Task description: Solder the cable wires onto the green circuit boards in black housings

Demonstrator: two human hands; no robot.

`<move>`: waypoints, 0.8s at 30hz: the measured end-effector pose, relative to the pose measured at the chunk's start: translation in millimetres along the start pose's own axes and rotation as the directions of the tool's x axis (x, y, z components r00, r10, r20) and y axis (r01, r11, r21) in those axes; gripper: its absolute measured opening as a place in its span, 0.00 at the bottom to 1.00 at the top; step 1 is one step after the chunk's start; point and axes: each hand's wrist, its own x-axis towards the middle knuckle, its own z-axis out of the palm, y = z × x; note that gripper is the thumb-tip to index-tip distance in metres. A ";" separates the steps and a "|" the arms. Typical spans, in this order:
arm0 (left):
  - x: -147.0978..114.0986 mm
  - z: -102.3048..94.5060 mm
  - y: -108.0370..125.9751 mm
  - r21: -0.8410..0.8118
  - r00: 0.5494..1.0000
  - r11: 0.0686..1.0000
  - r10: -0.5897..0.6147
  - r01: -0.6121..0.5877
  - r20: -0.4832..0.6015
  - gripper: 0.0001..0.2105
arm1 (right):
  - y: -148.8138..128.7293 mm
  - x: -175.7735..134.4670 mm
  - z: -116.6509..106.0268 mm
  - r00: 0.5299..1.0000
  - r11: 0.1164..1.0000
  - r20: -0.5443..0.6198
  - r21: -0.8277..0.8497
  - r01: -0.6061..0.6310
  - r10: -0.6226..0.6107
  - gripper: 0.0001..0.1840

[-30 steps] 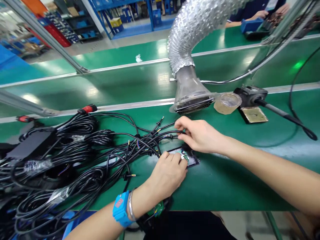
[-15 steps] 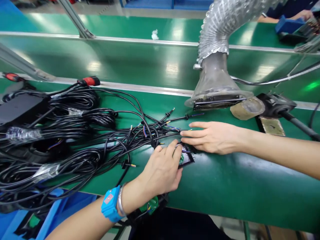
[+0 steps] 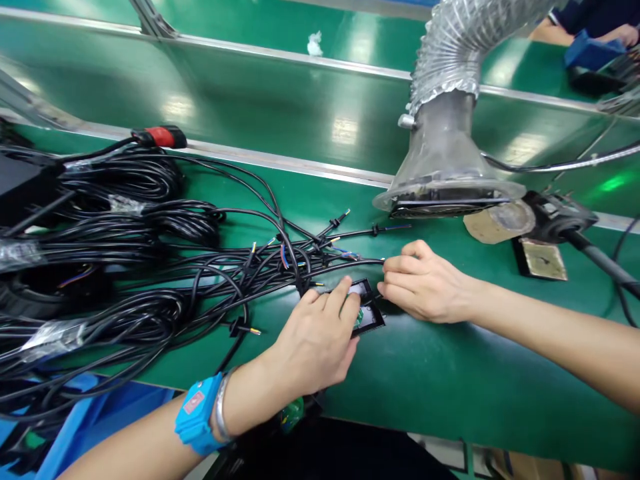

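Observation:
My left hand [image 3: 317, 333], with a blue strap and a silver bangle at the wrist, is closed over an open black plastic housing [image 3: 373, 327]. Bits of a green circuit board [image 3: 359, 317] show inside it beside the fingertips; the hand hides the rest. At the housing's upper right corner, my right hand [image 3: 427, 283] has its fingers curled together. Whatever they pinch is hidden. Several black cables [image 3: 270, 263] with stripped coloured wire ends reach close to both hands. Under my left wrist, another green board [image 3: 293, 415] is partly visible.
Bundled black cables [image 3: 135, 180] fill the left side, one with a red-and-black connector [image 3: 163, 137]. A fume hood [image 3: 445, 160] hangs over the bench. Behind my right hand are a cream roll [image 3: 500, 220] and a black stand [image 3: 560, 217]. A blue bin [image 3: 115, 420] sits lower left.
My right hand's fingers, stretched out before, have curled in, and the hand has shifted slightly right. My left hand stays on the housing. The camera view has shifted.

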 end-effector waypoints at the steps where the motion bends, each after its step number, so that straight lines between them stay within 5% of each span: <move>1: 0.0 -0.1 0.2 0.004 1.000 1.000 -0.002 0.002 0.000 0.22 | -0.9 0.0 0.5 1.000 1.000 -0.024 -0.026 0.011 -0.012 0.12; 9: -2.1 0.2 2.1 0.053 0.999 0.998 -0.044 0.045 -0.017 0.20 | -6.6 -4.2 11.6 0.986 0.987 -0.164 -0.162 0.013 -0.040 0.11; 17: -3.0 3.1 3.1 0.050 0.997 0.996 -0.070 0.071 -0.030 0.23 | -15.9 -5.4 24.7 0.984 0.982 -0.179 -0.189 -0.015 -0.019 0.11; 21: 2.5 2.0 3.8 0.077 0.998 0.996 -0.056 0.055 0.015 0.23 | -22.1 -1.9 22.7 0.991 0.975 -0.132 -0.223 -0.028 -0.002 0.12; 24: 7.2 -2.4 3.6 0.062 0.995 0.995 -0.078 0.074 0.064 0.24 | -19.3 -0.6 19.5 0.998 0.983 0.014 -0.178 -0.053 0.057 0.14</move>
